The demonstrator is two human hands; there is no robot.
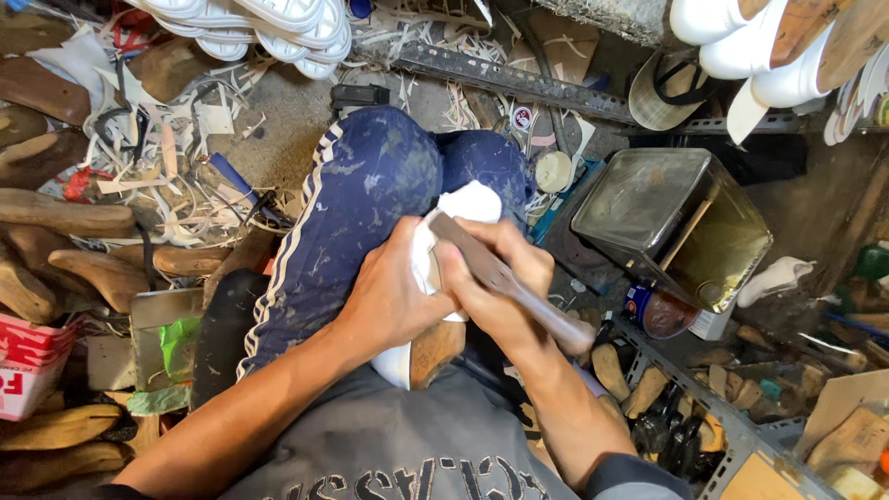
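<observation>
A white shoe upper (468,206) pulled over a wooden last (435,350) rests on my lap, toe pointing away. My left hand (394,292) wraps around the shoe's left side and holds it against my blue trouser leg (352,208). My right hand (495,282) grips a long flat metal tool (505,278) with a wooden handle, its tip lying on the white upper near the toe. Part of the upper is hidden under both hands.
Wooden shoe lasts (69,218) and white scraps litter the floor at left. White soles (269,23) stack at top. A square metal tin (681,222) with a stick in it stands right, a small can (657,313) beside it. More lasts fill a rack (704,398) lower right.
</observation>
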